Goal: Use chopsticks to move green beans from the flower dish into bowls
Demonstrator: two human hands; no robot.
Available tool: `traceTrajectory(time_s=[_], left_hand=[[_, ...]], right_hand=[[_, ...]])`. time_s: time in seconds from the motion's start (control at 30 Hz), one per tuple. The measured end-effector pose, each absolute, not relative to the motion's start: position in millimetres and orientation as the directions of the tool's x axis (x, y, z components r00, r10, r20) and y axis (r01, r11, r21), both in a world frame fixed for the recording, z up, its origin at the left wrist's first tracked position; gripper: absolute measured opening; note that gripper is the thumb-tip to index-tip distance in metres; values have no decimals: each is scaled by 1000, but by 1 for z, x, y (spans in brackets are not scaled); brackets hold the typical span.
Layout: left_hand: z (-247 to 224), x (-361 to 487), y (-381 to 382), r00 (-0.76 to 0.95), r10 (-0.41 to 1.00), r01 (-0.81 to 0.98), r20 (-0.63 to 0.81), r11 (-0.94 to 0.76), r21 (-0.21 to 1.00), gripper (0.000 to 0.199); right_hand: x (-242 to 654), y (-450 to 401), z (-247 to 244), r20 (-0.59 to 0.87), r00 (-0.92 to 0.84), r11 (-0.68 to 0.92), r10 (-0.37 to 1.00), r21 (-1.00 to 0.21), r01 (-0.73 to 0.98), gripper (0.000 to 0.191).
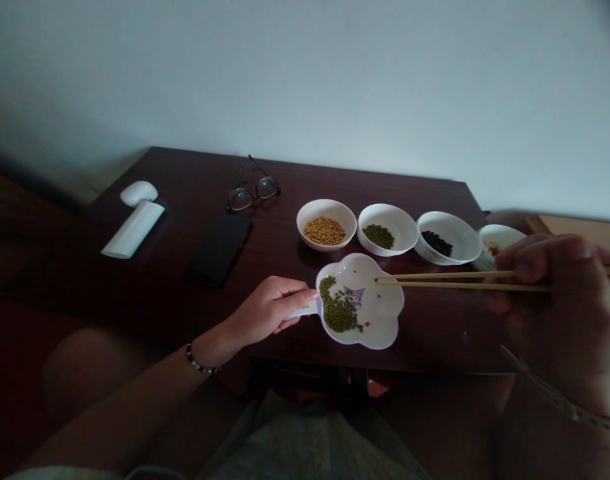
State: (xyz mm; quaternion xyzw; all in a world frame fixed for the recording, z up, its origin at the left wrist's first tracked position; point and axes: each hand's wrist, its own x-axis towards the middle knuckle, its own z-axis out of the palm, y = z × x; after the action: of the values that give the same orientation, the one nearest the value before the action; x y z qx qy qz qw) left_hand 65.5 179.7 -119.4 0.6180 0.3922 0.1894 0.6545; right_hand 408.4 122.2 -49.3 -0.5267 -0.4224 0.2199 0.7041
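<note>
My left hand (271, 305) is closed round the short handle of a white flower-shaped bowl (382, 313) with a cartoon print inside. Green mung beans (339, 313) lie heaped on the handle side of that bowl. My right hand (559, 300), blurred and close to the camera, grips a pair of wooden chopsticks (449, 280). Their tips are over the far side of the bowl's inside, with what looks like one bean at them. Behind stand white bowls of soybeans (325, 231), mung beans (379, 236) and black beans (437, 244).
A fourth white bowl (502, 235) is partly hidden by my right hand. To the left on the dark wooden table (279, 260) lie eyeglasses (253, 195), a black phone (219, 250) and a white object with a rounded head (135, 229). A pale wall rises behind.
</note>
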Motion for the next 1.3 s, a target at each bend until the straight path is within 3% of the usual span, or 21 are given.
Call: traceTrajectory(time_s=[0.07, 0.17, 0.37, 0.57, 0.93, 1.3], left_hand=[[-116, 65, 178, 625, 726, 245, -288, 168, 955, 52], [-113, 65, 176, 624, 721, 251, -300, 179, 951, 52], [-111, 64, 171, 613, 746, 226, -261, 151, 962, 51], [-109, 62, 169, 621, 746, 217, -240, 131, 967, 49], [-107, 60, 170, 627, 741, 221, -240, 126, 967, 50], [-108, 62, 172, 611, 756, 225, -234, 118, 967, 50]], right_hand=[[413, 136, -54, 482, 537, 466, 692, -867, 178, 45], [423, 154, -65, 547, 579, 535, 604, -817, 213, 43], [430, 169, -82, 584, 581, 453, 567, -810, 372, 46], [430, 169, -84, 586, 572, 437, 573, -810, 391, 46], [424, 167, -77, 492, 642, 537, 588, -831, 145, 39], [419, 164, -70, 397, 624, 537, 673, -842, -43, 37]])
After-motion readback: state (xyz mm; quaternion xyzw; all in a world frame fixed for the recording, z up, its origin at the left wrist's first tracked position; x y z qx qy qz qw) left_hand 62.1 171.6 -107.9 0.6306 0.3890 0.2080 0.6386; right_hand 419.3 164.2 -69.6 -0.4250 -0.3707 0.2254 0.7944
